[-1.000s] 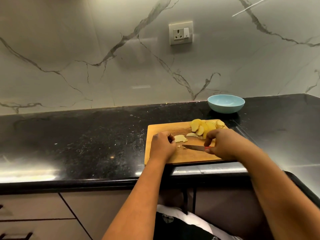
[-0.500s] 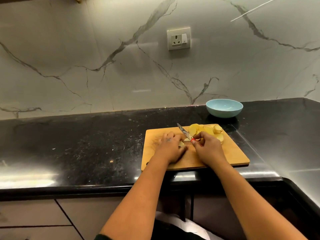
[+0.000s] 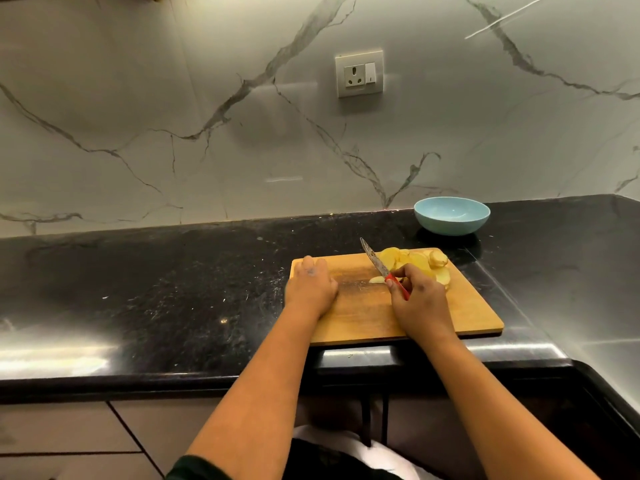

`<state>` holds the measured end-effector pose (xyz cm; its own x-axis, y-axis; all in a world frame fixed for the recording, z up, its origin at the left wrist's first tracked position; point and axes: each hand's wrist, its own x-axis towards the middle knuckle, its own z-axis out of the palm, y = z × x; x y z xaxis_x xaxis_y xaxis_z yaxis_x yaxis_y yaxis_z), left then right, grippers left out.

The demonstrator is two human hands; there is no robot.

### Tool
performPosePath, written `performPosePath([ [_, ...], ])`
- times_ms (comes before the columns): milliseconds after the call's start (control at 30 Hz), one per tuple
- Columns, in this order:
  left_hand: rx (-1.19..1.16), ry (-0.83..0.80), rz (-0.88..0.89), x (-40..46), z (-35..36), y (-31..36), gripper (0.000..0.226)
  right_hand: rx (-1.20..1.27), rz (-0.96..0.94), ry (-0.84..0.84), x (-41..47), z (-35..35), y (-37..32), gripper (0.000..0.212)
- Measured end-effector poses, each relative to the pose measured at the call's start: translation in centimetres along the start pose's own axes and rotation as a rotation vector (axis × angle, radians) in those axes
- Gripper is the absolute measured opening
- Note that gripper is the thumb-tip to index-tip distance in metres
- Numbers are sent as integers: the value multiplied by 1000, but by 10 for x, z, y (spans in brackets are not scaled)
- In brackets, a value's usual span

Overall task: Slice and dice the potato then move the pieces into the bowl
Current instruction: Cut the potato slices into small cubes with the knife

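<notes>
A wooden cutting board (image 3: 460, 306) lies on the black counter. Yellow potato slices (image 3: 412, 259) are piled at its far right corner, with one pale slice (image 3: 376, 279) lying apart near the middle. My right hand (image 3: 420, 299) grips a red-handled knife (image 3: 375, 260) whose blade points up and away to the left, its tip raised over the board. My left hand (image 3: 311, 285) rests flat on the board's far left corner, fingers extended, holding nothing. A light blue bowl (image 3: 452, 216) stands behind the board, to the right, and looks empty.
The black stone counter (image 3: 156, 289) runs left to right and turns a corner at the right. A marble wall with a socket (image 3: 359, 77) rises behind it. Cabinet fronts (image 3: 69, 438) sit below the counter's front edge.
My left hand slid from the slice near the board's middle to the far left corner. The knife swung from lying flat to blade pointing away, and my right hand stays by the potato pile.
</notes>
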<state>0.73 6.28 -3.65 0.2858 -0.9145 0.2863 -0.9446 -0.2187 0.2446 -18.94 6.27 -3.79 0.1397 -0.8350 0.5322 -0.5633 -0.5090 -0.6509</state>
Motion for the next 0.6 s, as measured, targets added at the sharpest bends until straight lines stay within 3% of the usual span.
performPosePath([
  [267,-80,207,-26,-5,-5,-18,35,63,22,127,-2,-16,13,7],
  [367,-86,295,-9,-5,-11,-7,25,60,26,151,-2,-21,19,7],
  [433,-158,239,56,-4,-14,11,19,68,12,157,-4,-20,19,6],
  [533,-198,28,134,-4,-9,46,25,63,-15,140,-6,-18,17,6],
  [600,-153,4,120,-3,-2,60,24,57,-21,126,-6,-18,16,6],
])
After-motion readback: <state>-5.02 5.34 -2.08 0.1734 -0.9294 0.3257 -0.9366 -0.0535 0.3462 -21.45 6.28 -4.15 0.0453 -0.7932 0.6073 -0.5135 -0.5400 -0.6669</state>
